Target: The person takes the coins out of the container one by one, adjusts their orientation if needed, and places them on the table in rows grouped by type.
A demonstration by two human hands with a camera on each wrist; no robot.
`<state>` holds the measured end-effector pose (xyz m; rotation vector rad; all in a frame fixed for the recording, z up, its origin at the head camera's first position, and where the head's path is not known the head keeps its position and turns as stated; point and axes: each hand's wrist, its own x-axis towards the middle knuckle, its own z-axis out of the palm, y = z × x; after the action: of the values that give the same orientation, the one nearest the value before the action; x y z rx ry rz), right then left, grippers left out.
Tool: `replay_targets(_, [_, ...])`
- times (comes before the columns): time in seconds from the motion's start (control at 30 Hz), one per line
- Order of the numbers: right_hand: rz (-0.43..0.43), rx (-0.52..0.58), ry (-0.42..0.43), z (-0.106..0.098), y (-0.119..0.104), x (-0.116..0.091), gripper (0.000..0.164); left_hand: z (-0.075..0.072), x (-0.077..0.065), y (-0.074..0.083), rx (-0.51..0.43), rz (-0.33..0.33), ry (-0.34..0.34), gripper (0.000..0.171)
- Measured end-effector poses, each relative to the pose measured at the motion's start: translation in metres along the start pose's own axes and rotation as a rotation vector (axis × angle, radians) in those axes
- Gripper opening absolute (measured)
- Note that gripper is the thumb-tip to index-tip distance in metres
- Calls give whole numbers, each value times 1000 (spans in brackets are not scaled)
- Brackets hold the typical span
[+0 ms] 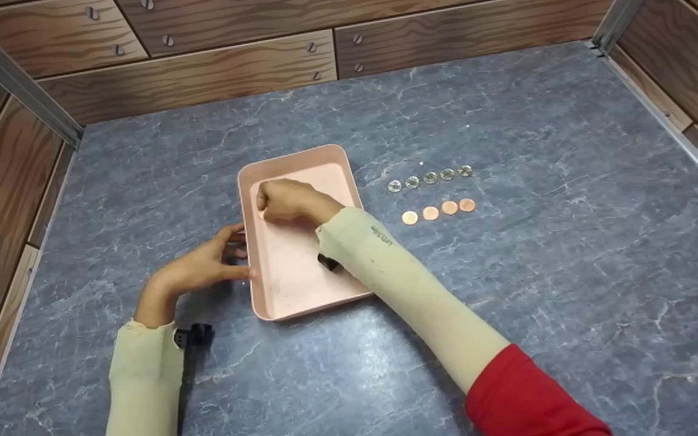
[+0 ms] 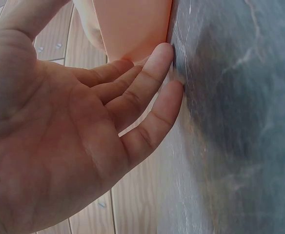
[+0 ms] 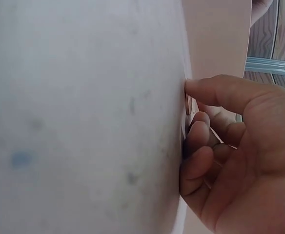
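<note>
A pink rectangular tray lies on the marbled table. Inside it, near the far left corner, my right hand is bent down with its fingertips at the tray's floor. A copper coin, seen nearly edge-on in the right wrist view, is between the thumb and the fingers; its face is mostly hidden. My left hand touches the tray's left wall from outside, thumb and fingers extended. In the left wrist view its fingers lie along the tray wall, close to the tabletop.
Right of the tray, several silver-coloured patterned discs form a slanting row. Nearer me, several copper coins form a second row. Wood-patterned panels border the table at the back and sides.
</note>
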<state>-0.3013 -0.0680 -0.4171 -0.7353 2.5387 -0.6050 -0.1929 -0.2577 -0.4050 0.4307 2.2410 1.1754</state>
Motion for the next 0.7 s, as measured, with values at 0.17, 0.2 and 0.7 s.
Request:
replay_targets(0.17, [8, 25, -5, 1, 2, 1, 28, 0, 1, 0, -4, -11, 4, 92])
replay_targets(0.2, [9, 27, -4, 1, 2, 1, 29, 0, 1, 0, -5, -14, 5, 92])
replay_targets(0.7, [-56, 23, 53, 3, 3, -2, 23, -1, 2, -2, -21, -16, 0, 93])
